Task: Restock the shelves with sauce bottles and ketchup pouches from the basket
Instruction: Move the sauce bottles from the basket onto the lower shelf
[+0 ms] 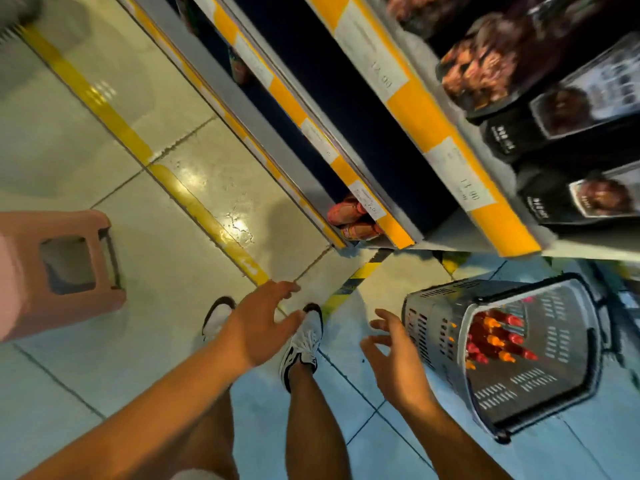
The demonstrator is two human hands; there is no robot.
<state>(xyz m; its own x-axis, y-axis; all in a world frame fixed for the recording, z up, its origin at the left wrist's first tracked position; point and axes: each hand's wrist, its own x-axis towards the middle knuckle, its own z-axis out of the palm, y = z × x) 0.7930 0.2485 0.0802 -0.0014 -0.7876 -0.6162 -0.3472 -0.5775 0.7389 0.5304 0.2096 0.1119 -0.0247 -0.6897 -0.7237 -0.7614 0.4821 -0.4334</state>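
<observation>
A grey plastic basket [433, 323] stands on the floor at the lower right, with several sauce bottles [495, 337] with red and orange caps upright inside it. Red ketchup pouches [349, 213] lie on a low shelf behind a yellow price strip. My left hand [263, 323] hovers over the floor above my shoes, fingers spread and empty. My right hand [391, 344] hangs just left of the basket, fingers loosely spread, holding nothing and not touching the basket.
Shelving [446, 140] with yellow price strips runs diagonally from top centre to the right; dark boxed goods [568, 112] fill the upper shelf. A pink plastic stool [65, 271] stands at the left. Yellow floor tape [114, 123] crosses the tiles. My shoes [304, 337] are below my hands.
</observation>
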